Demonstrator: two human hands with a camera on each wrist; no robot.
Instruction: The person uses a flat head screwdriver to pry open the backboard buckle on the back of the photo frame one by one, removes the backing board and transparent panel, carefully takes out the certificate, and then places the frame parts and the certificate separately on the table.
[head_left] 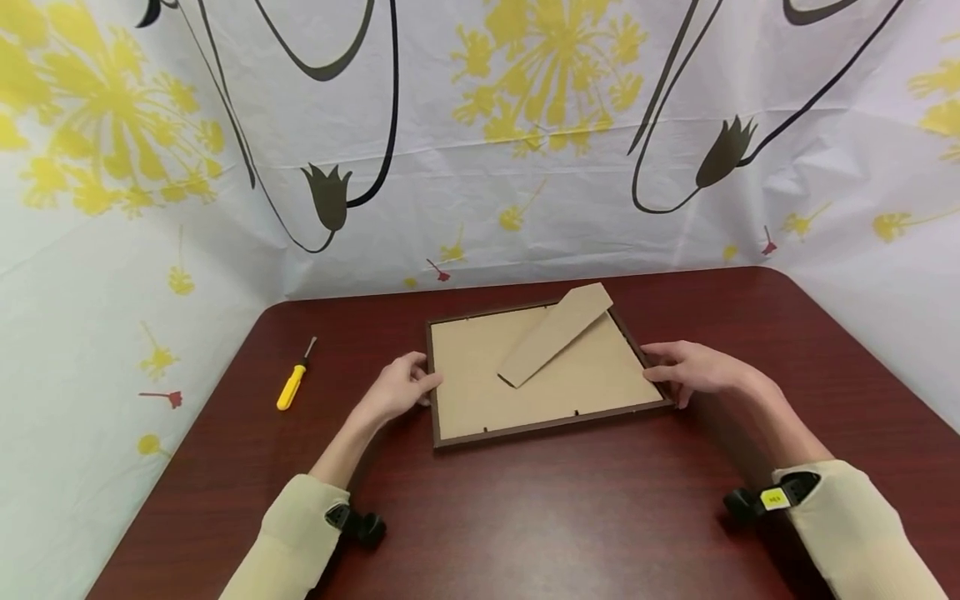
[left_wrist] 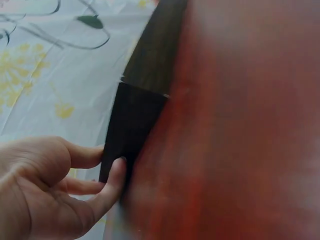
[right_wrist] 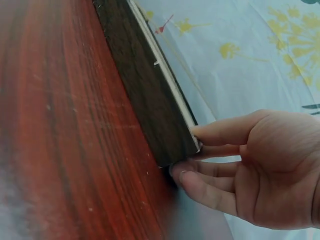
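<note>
A picture frame (head_left: pixel 551 421) with dark brown edges lies back side up on the table, its tan backing board (head_left: pixel 472 358) showing. Diagonally across that backing rests a tapered cardboard stand (head_left: pixel 558 333), its wide end reaching over the far edge. My left hand (head_left: pixel 401 387) grips the frame's left edge between thumb and fingers. On the opposite side my right hand (head_left: pixel 686 371) holds the right edge near the close corner. In the right wrist view, the fingers (right_wrist: pixel 205 192) curl under the frame's corner and the thumb lies on top.
To the left lies a screwdriver (head_left: pixel 292 385) with a yellow handle. The dark red wooden table (head_left: pixel 525 517) meets a white patterned sheet (head_left: pixel 465 225) behind and at both sides. Each wrist carries a black strapped camera.
</note>
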